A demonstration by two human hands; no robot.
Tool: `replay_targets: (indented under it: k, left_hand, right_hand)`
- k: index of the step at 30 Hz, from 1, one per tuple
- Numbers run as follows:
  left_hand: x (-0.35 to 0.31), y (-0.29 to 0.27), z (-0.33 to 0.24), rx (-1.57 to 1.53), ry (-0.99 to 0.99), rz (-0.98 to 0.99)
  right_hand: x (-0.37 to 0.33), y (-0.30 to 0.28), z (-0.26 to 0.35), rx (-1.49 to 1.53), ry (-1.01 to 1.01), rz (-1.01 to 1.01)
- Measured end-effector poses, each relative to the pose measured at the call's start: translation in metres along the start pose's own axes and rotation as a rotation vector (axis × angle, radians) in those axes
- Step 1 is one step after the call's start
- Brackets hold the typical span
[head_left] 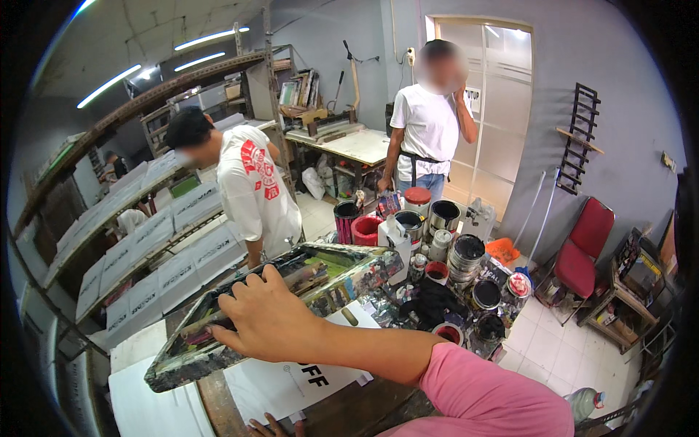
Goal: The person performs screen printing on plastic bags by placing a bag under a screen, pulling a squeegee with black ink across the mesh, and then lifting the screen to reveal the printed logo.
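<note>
A: Right hand [266,317]?
B: Spread, curled over the ink-smeared rectangular wooden printing frame [277,306], gripping its near rail; fingertips hidden behind.
A: Left hand [273,427]?
B: Cut off below; only fingertips on white printed sheet [284,382].

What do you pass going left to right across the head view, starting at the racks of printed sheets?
Racks of printed sheets → paint-smeared screen frame with the right hand on it → cluster of paint cans → red chair → cluttered side table.
</note>
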State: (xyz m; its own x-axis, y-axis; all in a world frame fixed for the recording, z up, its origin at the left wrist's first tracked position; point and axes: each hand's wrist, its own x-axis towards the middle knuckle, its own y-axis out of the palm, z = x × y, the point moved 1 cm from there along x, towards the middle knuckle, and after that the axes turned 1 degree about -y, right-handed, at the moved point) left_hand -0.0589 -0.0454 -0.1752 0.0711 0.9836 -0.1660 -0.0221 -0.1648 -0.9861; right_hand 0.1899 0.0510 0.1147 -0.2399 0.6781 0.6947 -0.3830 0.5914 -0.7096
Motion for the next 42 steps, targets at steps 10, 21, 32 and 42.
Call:
replay_targets:
  k: [10, 21, 32, 42]
  left_hand:
    - [0.019, -0.012, 0.009, -0.1, 0.276, -0.541]
    - [0.092, -0.096, 0.003, -0.937, 0.013, -0.798]
    - [0.054, -0.06, 0.163, -1.226, -0.321, -0.684]
    - [0.03, -0.067, 0.319, -1.059, -0.556, -0.605]
  right_hand:
    - [-0.004, 0.002, 0.004, -0.067, 0.019, 0.016]
    - [0.009, -0.006, -0.001, -0.052, 0.023, 0.072]
    - [0.024, -0.012, 0.001, -0.071, 0.048, 0.141]
    - [0.022, -0.015, 0.002, -0.056, 0.075, 0.172]
